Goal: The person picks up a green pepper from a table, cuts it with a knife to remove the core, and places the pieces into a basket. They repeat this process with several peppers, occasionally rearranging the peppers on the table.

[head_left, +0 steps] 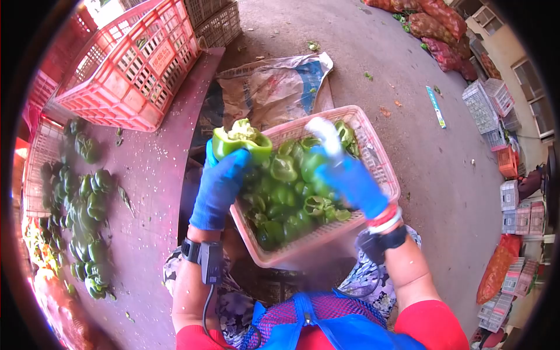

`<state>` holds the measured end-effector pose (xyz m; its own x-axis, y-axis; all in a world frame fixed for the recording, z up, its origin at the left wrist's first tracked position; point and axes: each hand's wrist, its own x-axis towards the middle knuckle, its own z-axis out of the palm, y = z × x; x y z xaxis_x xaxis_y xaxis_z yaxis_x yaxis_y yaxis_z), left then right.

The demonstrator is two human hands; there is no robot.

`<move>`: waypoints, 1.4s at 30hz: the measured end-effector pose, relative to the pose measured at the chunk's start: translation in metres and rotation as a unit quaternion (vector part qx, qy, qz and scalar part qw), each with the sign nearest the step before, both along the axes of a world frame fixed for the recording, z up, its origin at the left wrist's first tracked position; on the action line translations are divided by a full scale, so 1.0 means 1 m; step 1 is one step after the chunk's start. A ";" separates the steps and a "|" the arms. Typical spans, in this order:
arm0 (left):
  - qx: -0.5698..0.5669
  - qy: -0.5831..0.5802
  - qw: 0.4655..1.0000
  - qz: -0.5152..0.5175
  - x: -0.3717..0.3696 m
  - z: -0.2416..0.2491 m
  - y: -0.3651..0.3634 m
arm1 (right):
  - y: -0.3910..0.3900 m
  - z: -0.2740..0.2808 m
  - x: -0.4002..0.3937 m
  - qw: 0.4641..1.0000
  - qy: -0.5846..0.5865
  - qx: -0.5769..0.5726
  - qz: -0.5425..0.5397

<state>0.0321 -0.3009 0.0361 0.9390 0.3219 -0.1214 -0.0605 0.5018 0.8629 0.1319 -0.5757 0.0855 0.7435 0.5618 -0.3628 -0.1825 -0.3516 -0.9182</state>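
Note:
My left hand [220,186], in a blue glove, holds a cut green pepper [242,143] with its pale seed core showing on top, over the left edge of a pink crate [392,175]. Above the crate's right part is my right hand [350,181], also blue-gloved and blurred by motion. Its fingers are wrapped round a white object [325,135], too smeared to make out. Cut green peppers [286,198] fill the crate between my knees, several with their hollow insides showing.
On the left, a low table [151,204] bears whole green peppers [87,204] and a large pink crate [140,64]. A flattened sack [262,87] lies beyond my crate. Filled net sacks [443,35] and stacked crates [484,108] line the right side.

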 end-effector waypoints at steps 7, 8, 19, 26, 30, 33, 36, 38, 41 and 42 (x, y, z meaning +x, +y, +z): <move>0.065 -0.039 0.997 -0.014 0.000 0.026 -0.053 | 0.028 -0.040 -0.027 0.948 0.210 0.236 -0.049; 0.077 -0.035 0.996 -0.028 0.000 0.022 -0.058 | 0.028 -0.044 -0.026 0.927 0.257 0.274 -0.010; 0.344 0.067 0.930 -0.110 -0.008 0.013 -0.042 | 0.045 -0.020 -0.018 0.948 -0.206 0.201 0.132; 0.499 0.048 0.845 -0.187 -0.010 0.035 -0.028 | 0.039 -0.017 -0.016 0.946 -0.219 0.108 0.214; 0.289 0.020 0.930 -0.228 -0.012 0.029 -0.029 | 0.043 -0.014 -0.028 0.956 -0.021 0.250 0.149; 0.133 0.036 0.949 -0.284 -0.013 0.021 -0.024 | 0.039 -0.006 -0.035 0.963 0.120 0.221 0.092; 0.065 0.066 0.960 -0.263 -0.014 0.011 -0.027 | 0.041 -0.016 -0.038 0.962 0.172 0.206 0.049; 0.046 0.054 0.957 -0.281 -0.010 0.014 -0.027 | 0.041 -0.025 -0.034 0.960 0.177 0.211 0.038; 0.096 0.021 0.955 -0.280 -0.007 0.010 -0.024 | 0.040 -0.009 -0.028 0.968 0.174 0.170 0.055; 0.100 0.002 0.956 -0.274 -0.007 0.012 -0.025 | 0.044 -0.025 -0.027 0.967 0.173 0.182 0.035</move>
